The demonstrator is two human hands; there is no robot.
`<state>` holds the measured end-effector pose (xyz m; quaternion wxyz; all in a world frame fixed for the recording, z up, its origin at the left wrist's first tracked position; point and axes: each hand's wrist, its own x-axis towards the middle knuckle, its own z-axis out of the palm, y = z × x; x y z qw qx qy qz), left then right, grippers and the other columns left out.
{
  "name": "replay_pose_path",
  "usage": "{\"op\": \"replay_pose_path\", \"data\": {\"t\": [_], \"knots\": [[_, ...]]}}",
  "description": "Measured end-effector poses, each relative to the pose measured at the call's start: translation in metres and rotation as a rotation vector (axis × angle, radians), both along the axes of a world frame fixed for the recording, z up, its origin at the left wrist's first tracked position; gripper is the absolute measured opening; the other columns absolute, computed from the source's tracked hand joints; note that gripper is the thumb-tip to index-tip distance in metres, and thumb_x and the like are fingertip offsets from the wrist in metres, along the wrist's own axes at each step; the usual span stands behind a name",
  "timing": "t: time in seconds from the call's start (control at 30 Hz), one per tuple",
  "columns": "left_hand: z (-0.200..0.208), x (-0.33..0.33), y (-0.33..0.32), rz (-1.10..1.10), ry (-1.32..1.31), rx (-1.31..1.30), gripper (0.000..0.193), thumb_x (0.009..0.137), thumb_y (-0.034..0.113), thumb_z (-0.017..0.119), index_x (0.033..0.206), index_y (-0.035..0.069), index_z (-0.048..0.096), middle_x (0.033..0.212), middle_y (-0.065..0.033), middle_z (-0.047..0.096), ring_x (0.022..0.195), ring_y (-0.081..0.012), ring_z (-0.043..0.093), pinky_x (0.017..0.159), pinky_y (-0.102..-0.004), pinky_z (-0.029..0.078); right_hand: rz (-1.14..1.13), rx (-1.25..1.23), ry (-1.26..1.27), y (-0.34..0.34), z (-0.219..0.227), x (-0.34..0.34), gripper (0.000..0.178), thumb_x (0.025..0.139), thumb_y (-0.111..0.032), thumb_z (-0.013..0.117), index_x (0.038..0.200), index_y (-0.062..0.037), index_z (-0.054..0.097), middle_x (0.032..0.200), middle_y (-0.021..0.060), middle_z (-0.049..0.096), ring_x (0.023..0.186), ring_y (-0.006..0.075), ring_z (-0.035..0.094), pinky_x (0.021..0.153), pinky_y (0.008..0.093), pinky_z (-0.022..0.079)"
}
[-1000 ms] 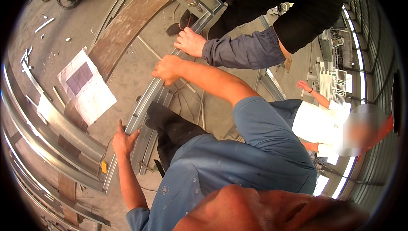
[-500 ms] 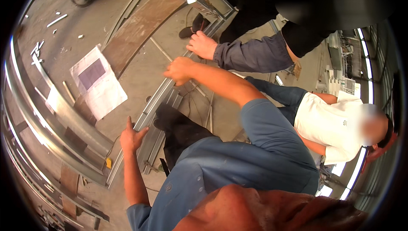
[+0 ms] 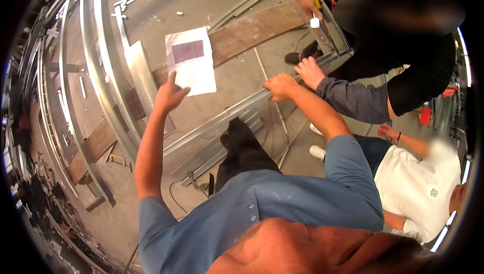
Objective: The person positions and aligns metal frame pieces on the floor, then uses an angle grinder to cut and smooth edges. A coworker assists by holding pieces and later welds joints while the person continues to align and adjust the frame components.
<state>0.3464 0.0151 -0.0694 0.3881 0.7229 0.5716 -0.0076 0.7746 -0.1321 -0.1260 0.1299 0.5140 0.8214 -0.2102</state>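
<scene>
A long silvery metal channel (image 3: 222, 115) runs diagonally in front of me. My right hand (image 3: 281, 87) is closed over its upper edge, with the fingers curled round the rim. Away from the rail, my left hand (image 3: 171, 95) has its index finger stretched out and thumb apart, holding nothing. In the picture it overlaps the lower left corner of a white sheet of paper (image 3: 201, 79) with a dark rectangle on it. Just beyond my right hand, a co-worker's hand (image 3: 310, 72) rests on the same rail.
The co-worker's other hand (image 3: 305, 4) holds a yellow tool at a metal frame (image 3: 343, 53). Long metal profiles (image 3: 103, 37) lie at the left, near a brown board (image 3: 257, 32). Another person in a white shirt (image 3: 423, 188) is at the right. A clamp (image 3: 117, 159) lies on the floor.
My left hand has come off the rail and moved up beside the paper. My right hand keeps its grip on the rail. The whole view has swung, shifting the scene rightward.
</scene>
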Motion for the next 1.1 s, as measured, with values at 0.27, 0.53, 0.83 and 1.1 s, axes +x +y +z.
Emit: {"op": "replay_pose_path", "data": {"t": [0.27, 0.53, 0.83, 1.1], "knots": [[0.165, 0.058, 0.253, 0.002, 0.307, 0.646, 0.093, 0.094, 0.035, 0.068, 0.163, 0.001, 0.017, 0.126, -0.0289, 0.071, 0.115, -0.0465, 0.07, 0.095, -0.0539, 0.057, -0.003, 0.06, -0.015, -0.001, -0.009, -0.001, 0.045, 0.076, -0.051, 0.08, 0.097, -0.0127, 0.071, 0.089, 0.0135, 0.076, 0.084, 0.0378, 0.075, 0.071, 0.0517, 0.059], [0.169, 0.1, 0.221, -0.687, 0.122, 0.449, 0.092, 0.088, 0.044, 0.07, 0.163, 0.008, 0.029, 0.121, -0.0289, 0.072, 0.115, -0.047, 0.069, 0.096, -0.0524, 0.056, -0.094, -0.047, 0.041, -0.009, 0.002, 0.005, 0.033, 0.075, -0.04, 0.08, 0.098, -0.0158, 0.074, 0.096, 0.0126, 0.076, 0.091, 0.0355, 0.074, 0.075, 0.0513, 0.059], [0.092, 0.077, -0.007, -1.419, 0.378, -0.256, 0.099, 0.086, 0.054, 0.079, 0.162, 0.009, 0.035, 0.116, -0.0301, 0.073, 0.116, -0.0485, 0.067, 0.099, -0.0503, 0.054, -0.016, 0.107, -0.016, -0.007, -0.012, -0.007, 0.035, 0.077, -0.048, 0.076, 0.095, -0.0184, 0.077, 0.092, 0.0103, 0.078, 0.091, 0.0364, 0.075, 0.079, 0.0534, 0.059], [0.129, 0.085, 0.088, -1.214, 0.466, -0.005, 0.089, 0.089, 0.052, 0.074, 0.159, 0.007, 0.043, 0.123, -0.0304, 0.071, 0.122, -0.0455, 0.065, 0.103, -0.0493, 0.052, -0.009, 0.165, -0.026, -0.01, -0.003, -0.003, 0.034, 0.077, -0.049, 0.073, 0.087, -0.0174, 0.076, 0.082, 0.0098, 0.077, 0.078, 0.0369, 0.075, 0.068, 0.0529, 0.059]]}}
